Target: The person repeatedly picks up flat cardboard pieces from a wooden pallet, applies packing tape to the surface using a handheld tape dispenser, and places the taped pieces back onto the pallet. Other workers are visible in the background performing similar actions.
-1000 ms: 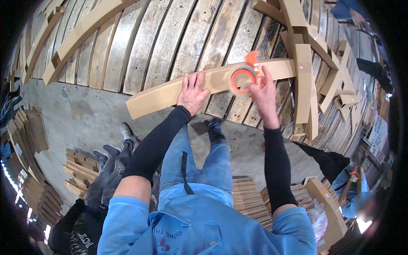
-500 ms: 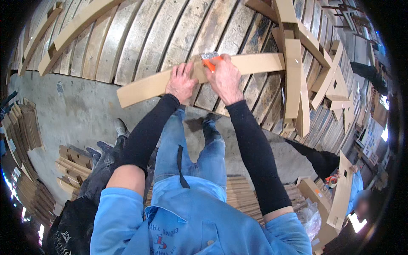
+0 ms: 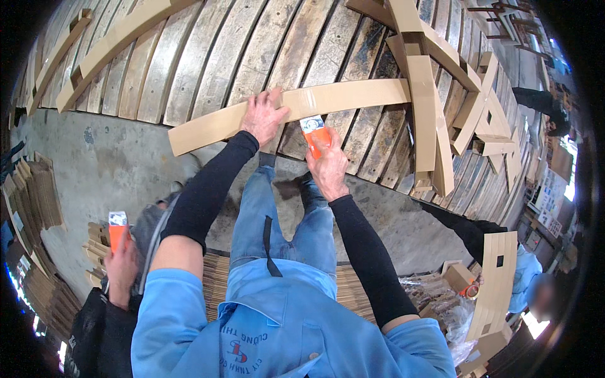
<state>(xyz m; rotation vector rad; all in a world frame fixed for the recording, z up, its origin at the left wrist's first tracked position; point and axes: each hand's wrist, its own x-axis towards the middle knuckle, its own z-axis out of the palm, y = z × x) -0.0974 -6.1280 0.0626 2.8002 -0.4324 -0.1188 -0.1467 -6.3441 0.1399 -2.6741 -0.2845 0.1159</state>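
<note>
A long, narrow folded cardboard piece (image 3: 359, 96) lies across the wooden slats, bent-looking in the wide view, with a shiny strip of clear tape across its middle. My left hand (image 3: 263, 118) holds it left of that strip, fingers over the top and thumb toward the tape. In my right hand (image 3: 328, 167) is an orange tape dispenser (image 3: 317, 137) with a metallic-looking head. The dispenser is just below the cardboard's near edge, by the tape; whether they touch I cannot tell. My right fingers are closed round its handle.
Crossed cardboard pieces (image 3: 423, 113) lie by the strip's right end, others (image 3: 120, 44) far left. At lower left a co-worker's hand (image 3: 121, 271) holds a similar orange dispenser (image 3: 118, 230). A person at right handles a cardboard panel (image 3: 495, 277). Stacked flat cardboard (image 3: 350, 290) is behind my legs.
My right hand has drawn the dispenser off the cardboard, down toward me. Tape now shows on the cardboard, which has shifted slightly left. A co-worker's hand with a dispenser has appeared at lower left.
</note>
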